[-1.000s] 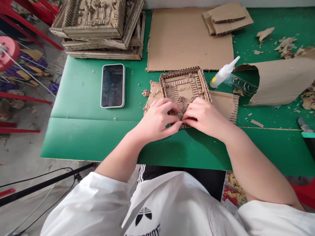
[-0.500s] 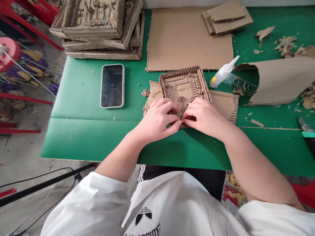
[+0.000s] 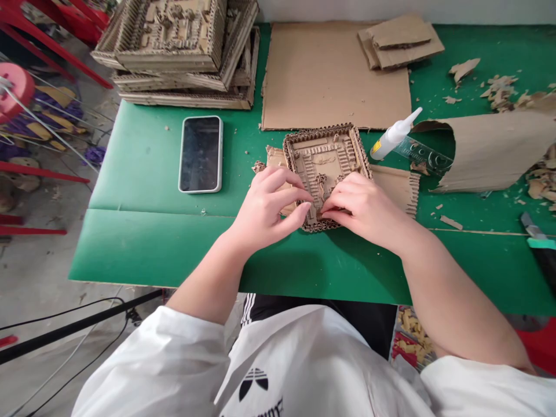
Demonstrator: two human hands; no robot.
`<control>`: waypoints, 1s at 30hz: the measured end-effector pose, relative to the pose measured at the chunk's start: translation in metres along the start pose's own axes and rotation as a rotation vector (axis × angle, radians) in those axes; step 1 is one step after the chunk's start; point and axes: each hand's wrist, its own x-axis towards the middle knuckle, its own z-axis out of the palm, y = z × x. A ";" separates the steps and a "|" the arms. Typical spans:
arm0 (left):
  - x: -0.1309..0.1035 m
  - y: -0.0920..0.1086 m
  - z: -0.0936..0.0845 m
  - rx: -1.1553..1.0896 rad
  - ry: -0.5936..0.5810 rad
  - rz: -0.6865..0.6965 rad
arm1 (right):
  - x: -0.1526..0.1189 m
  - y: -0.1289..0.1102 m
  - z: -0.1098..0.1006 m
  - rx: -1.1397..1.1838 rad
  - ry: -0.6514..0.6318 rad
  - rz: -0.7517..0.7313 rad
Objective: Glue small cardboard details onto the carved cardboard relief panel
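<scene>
A small cardboard relief [image 3: 325, 162] with a corrugated rim lies on the green table, over pieces of cardboard. My left hand [image 3: 273, 205] is at its left edge, thumb and fingers apart, with nothing seen between them. My right hand [image 3: 358, 205] reaches over the lower right part of the relief. Its thumb and fingertips are pinched together low inside the frame; whatever they hold is too small to make out. A white glue bottle [image 3: 391, 139] leans at the upper right of the relief.
A phone [image 3: 200, 154] lies on the left. Behind it is a stack of framed cardboard reliefs [image 3: 174, 61]. A flat cardboard sheet [image 3: 334, 75] lies at the back. To the right are a curved cardboard piece [image 3: 499, 147], a clear ruler [image 3: 423, 155], scraps and a cutter [image 3: 541, 243].
My left hand has drawn back to the left, away from my right fingertips, and its thumb and fingers have parted. My right hand stays pinched low in the relief. The view has shifted slightly.
</scene>
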 end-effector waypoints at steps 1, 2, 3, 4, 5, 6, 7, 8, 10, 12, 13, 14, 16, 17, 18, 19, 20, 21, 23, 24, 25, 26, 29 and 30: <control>0.000 0.000 0.000 0.007 0.008 -0.001 | 0.001 -0.002 0.000 -0.014 -0.021 -0.001; 0.000 0.000 0.001 0.013 0.009 -0.002 | 0.002 -0.003 0.000 -0.029 -0.044 0.004; 0.000 0.000 0.002 0.019 0.006 -0.003 | 0.003 -0.005 0.000 -0.045 -0.064 0.013; 0.000 0.001 0.003 0.023 0.004 -0.003 | 0.003 -0.006 -0.001 -0.059 -0.085 0.024; 0.000 0.001 0.003 0.025 0.004 -0.003 | 0.004 -0.007 -0.001 -0.071 -0.105 0.036; 0.000 0.001 0.004 0.025 0.005 -0.003 | 0.005 -0.008 -0.001 -0.081 -0.123 0.047; 0.001 0.002 0.004 0.027 0.006 -0.002 | 0.006 -0.008 -0.002 -0.092 -0.138 0.056; 0.001 0.002 0.004 0.029 0.006 -0.001 | 0.007 -0.009 -0.002 -0.102 -0.151 0.064; 0.001 0.002 0.004 0.037 0.009 -0.002 | 0.009 -0.009 -0.004 -0.121 -0.178 0.079; 0.001 0.001 0.003 0.035 0.004 -0.013 | 0.011 -0.011 -0.005 -0.139 -0.214 0.087; 0.001 0.001 0.002 0.027 -0.005 -0.028 | 0.013 -0.012 -0.006 -0.148 -0.237 0.089; 0.000 0.001 0.002 0.018 -0.017 -0.047 | 0.014 -0.013 -0.008 -0.158 -0.262 0.089; 0.000 0.001 0.003 0.009 -0.045 -0.090 | 0.017 -0.016 -0.009 -0.180 -0.302 0.097; -0.001 0.001 0.003 0.014 -0.056 -0.106 | 0.018 -0.017 -0.010 -0.190 -0.314 0.103; -0.001 0.001 0.004 0.024 -0.065 -0.113 | 0.019 -0.018 -0.011 -0.200 -0.321 0.107; -0.001 0.002 0.004 0.034 -0.073 -0.113 | 0.020 -0.019 -0.011 -0.209 -0.325 0.108; -0.001 0.002 0.005 0.044 -0.078 -0.111 | 0.021 -0.019 -0.011 -0.217 -0.326 0.108; -0.001 0.002 0.006 0.055 -0.079 -0.111 | 0.021 -0.019 -0.011 -0.223 -0.325 0.106; -0.002 0.002 0.007 0.078 -0.077 -0.119 | 0.021 -0.018 -0.010 -0.232 -0.318 0.096; -0.002 0.003 0.007 0.090 -0.074 -0.126 | 0.021 -0.018 -0.010 -0.237 -0.313 0.091; -0.002 0.003 0.007 0.101 -0.073 -0.132 | 0.021 -0.018 -0.009 -0.244 -0.309 0.084; -0.002 0.003 0.007 0.111 -0.075 -0.135 | 0.021 -0.018 -0.009 -0.252 -0.307 0.078; -0.002 0.003 0.007 0.127 -0.082 -0.134 | 0.023 -0.019 -0.009 -0.271 -0.317 0.073; -0.002 0.003 0.008 0.131 -0.084 -0.132 | 0.024 -0.020 -0.010 -0.273 -0.328 0.079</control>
